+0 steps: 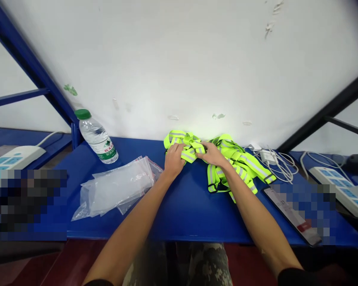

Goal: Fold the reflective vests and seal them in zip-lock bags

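Note:
Both my hands are on a bunch of neon-yellow reflective straps [179,137] at the back of the blue table, near the wall. My left hand [174,161] grips the bunch from its left and near side, fingers curled into it. From the right, my right hand [212,154] pinches a strap end between thumb and fingers. A larger tangled pile of the same reflective straps [241,167], with grey stripes and black buckles, lies just right of and partly behind my right forearm. Some fingertips are hidden among the straps.
Clear zip bags [122,186] lie stacked at left on the blue table [185,218]. Behind them stands a water bottle [98,139] with a green cap. At right are a white charger with cable [268,157], a phone [292,214] and a power strip [343,190].

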Demonstrator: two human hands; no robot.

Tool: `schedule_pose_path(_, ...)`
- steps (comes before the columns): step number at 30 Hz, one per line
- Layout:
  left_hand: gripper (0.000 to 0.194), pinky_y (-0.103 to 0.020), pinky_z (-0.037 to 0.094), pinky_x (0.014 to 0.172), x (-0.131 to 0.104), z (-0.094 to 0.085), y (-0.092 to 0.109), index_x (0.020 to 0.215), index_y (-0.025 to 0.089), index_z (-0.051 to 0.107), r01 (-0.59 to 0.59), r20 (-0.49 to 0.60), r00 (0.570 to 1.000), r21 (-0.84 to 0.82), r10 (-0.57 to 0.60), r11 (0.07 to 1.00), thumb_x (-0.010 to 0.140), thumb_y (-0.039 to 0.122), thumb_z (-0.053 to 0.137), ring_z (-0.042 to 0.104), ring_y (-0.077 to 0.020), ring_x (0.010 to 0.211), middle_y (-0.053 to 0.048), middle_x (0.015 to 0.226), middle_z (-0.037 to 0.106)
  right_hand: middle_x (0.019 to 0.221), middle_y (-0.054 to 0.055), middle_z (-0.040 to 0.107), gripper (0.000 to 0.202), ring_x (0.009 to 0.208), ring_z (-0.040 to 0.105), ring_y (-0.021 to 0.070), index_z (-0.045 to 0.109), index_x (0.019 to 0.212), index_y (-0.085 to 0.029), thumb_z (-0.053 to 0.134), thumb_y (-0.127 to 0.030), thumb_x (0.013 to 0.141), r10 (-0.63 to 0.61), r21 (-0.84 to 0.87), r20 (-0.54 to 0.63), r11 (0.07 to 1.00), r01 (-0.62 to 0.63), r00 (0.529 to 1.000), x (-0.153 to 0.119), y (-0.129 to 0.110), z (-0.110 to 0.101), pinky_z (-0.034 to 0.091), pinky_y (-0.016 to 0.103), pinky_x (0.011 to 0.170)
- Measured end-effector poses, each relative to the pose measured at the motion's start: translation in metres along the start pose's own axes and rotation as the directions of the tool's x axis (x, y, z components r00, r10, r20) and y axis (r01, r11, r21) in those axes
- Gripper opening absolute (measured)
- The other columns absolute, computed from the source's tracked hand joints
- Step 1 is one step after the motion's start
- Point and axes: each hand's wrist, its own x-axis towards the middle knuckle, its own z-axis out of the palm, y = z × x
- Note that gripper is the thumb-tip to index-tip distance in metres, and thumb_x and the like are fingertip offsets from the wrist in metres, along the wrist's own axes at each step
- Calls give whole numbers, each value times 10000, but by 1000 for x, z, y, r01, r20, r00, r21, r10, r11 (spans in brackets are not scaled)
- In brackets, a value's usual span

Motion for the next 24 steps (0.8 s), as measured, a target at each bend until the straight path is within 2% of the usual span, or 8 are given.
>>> schedule_pose_path(3, 519, -404, 401, 1019, -1, -11, 5, 1258, 136, 580, 66, -131, 990, 41, -60, 997, 757, 34, 490, 509, -287, 1170, -156, 1206, 567, 747, 31, 667, 236, 702, 612, 201, 695, 861, -148, 605, -291, 697, 15, 130, -237, 991, 16, 971, 1, -3, -14, 512, 336, 703)
schedule_pose_path(6, 542, -462, 340, 1071, -2, -23, 12, 1352, 166, 526, 93, -184, 979, 31, -86, 995, 814, 157, 590, 447, -329, 1258, -169, 1321, 522, 829, 16, 655, 257, 702, 615, 175, 632, 915, -199, 603, -344, 704, 242, 454, -594, 888, 72, 767, 3, -8, -39, 523, 304, 632)
schedule_pose_path(8, 735, -473, 330, 1089, -4, -26, 16, 1432, 194, 444, 24, -46, 999, -98, -29, 995, 768, 336, 724, 471, -334, 1247, -153, 1320, 550, 881, 0, 643, 244, 749, 648, 169, 569, 927, -239, 591, -374, 725, 362, 639, -612, 751, 169, 703, 4, -16, -52, 537, 297, 641)
schedule_pose_path(11, 1074, -469, 332, 1109, -7, -22, 21, 1509, 211, 324, 62, 169, 986, -426, 13, 903, 628, 598, 801, 493, -327, 1266, -155, 1356, 548, 816, 2, 634, 237, 792, 683, 189, 508, 851, -245, 554, -466, 778, 295, 780, -407, 604, 162, 864, -1, -36, -58, 550, 320, 694)
schedule_pose_path(14, 1116, -455, 342, 1121, -7, -17, 24, 1535, 227, 277, 197, 274, 961, -745, 23, 638, 645, 776, 668, 392, -328, 1392, -170, 1511, 405, 738, 21, 641, 345, 793, 686, 217, 504, 885, -241, 527, -572, 792, 181, 838, -196, 541, 69, 964, -8, -63, -52, 551, 346, 708)
schedule_pose_path(17, 1076, -448, 425, 1058, -4, -22, 27, 1486, 247, 399, 306, 351, 933, -888, 76, 342, 646, 917, 439, 434, -334, 1372, -144, 1499, 442, 682, 25, 629, 458, 738, 670, 215, 510, 919, -236, 482, -674, 787, 151, 862, -100, 506, 10, 984, -11, -86, -43, 543, 339, 671)
schedule_pose_path(19, 1068, -445, 475, 996, -3, -29, 28, 1412, 234, 509, 385, 402, 915, -890, 23, 246, 639, 952, 339, 502, -339, 1313, -143, 1417, 535, 643, 18, 604, 529, 669, 646, 198, 518, 909, -232, 447, -740, 778, 144, 850, -69, 526, -17, 987, -8, -97, -37, 527, 322, 627)
schedule_pose_path(24, 936, -414, 523, 933, -3, -31, 32, 1423, 219, 470, 531, 557, 831, -795, 4, 293, 634, 599, 801, 633, -307, 1136, -125, 1263, 652, 548, -14, 514, 503, 499, 529, 142, 558, 835, -213, 479, -709, 811, 179, 745, -134, 667, -20, 975, 3, -105, -31, 436, 284, 500)
